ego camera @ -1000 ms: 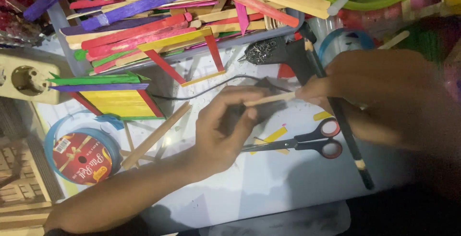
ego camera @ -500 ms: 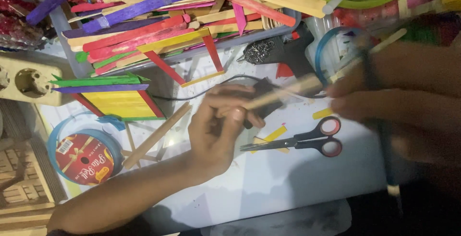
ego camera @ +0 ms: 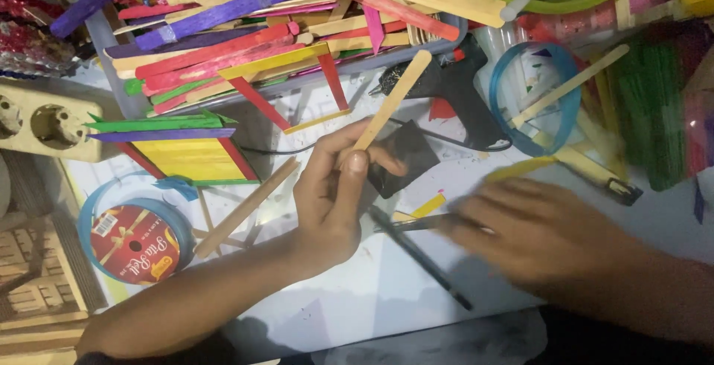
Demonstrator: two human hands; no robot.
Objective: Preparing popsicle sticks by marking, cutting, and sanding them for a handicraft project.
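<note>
Since the earlier frame the right hand (ego camera: 543,235) has come down from the far end of the plain wooden stick (ego camera: 390,102) and now lies low over the white table (ego camera: 387,291), blurred by motion, while the stick has swung up to point away from the person. Now only the left hand (ego camera: 335,194) holds this stick: thumb and forefinger are closed on its near end, and the other fingers are curled loosely below. Just beside these fingers, on their right, lies a small black square piece (ego camera: 401,158). Fingers of the right hand are spread flat over something dark; I cannot tell whether they grip it. A long thin dark rod (ego camera: 420,257) lies between the two hands. Beyond the fingertips lies the black glue gun (ego camera: 454,86), and further still the pile of coloured sticks (ego camera: 253,30). To the left of the left hand rests a small panel of yellow sticks (ego camera: 186,153), already joined and framed. I judge that the plain stick is picked but not yet glued or placed anywhere.
</note>
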